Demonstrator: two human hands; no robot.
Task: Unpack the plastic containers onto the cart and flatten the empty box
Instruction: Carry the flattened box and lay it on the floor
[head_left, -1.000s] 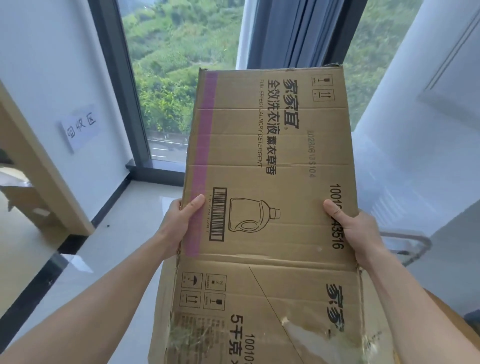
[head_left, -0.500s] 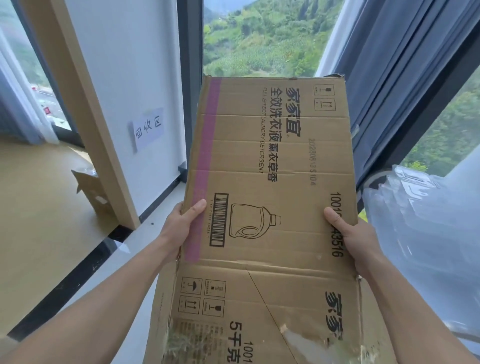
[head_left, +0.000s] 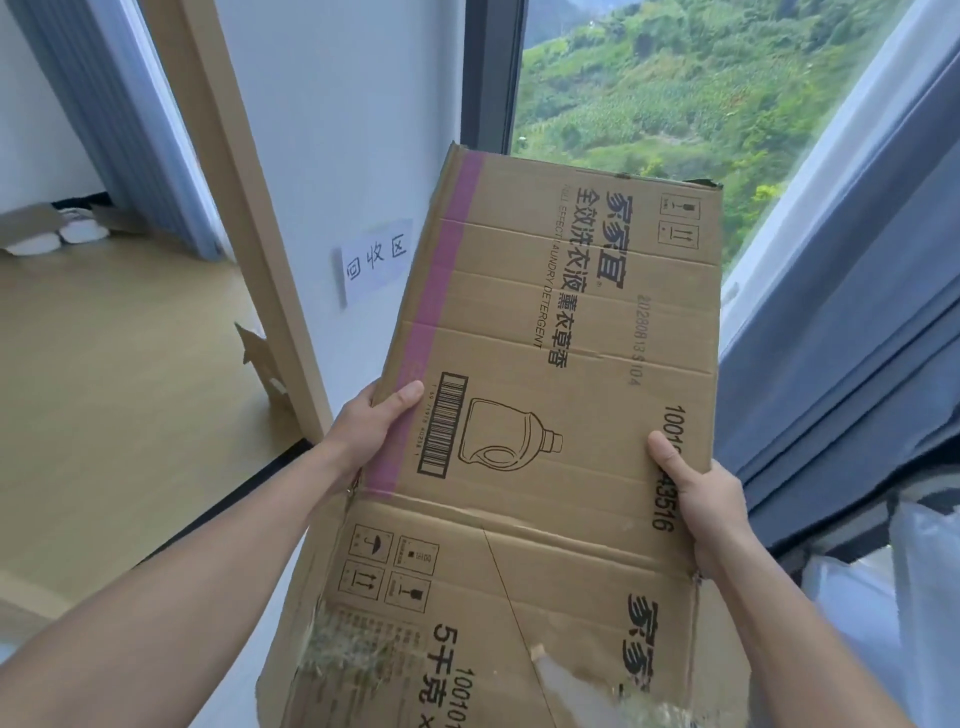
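We've got one flattened box (head_left: 561, 338) held up in front of the window (head_left: 649, 93): brown creased cardboard, rectangular, one pink stripe (head_left: 441, 291). Two hands clamp its side edges, left hand (head_left: 371, 428) and right hand (head_left: 704, 501), thumbs on front. One white paper note (head_left: 375, 261) is stuck on the wall (head_left: 337, 130).

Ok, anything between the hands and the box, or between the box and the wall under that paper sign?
Nothing visible. The left hand and right hand grip the flattened box by its side edges. No object shows between it and the paper sign, though the box blocks the view lower down.
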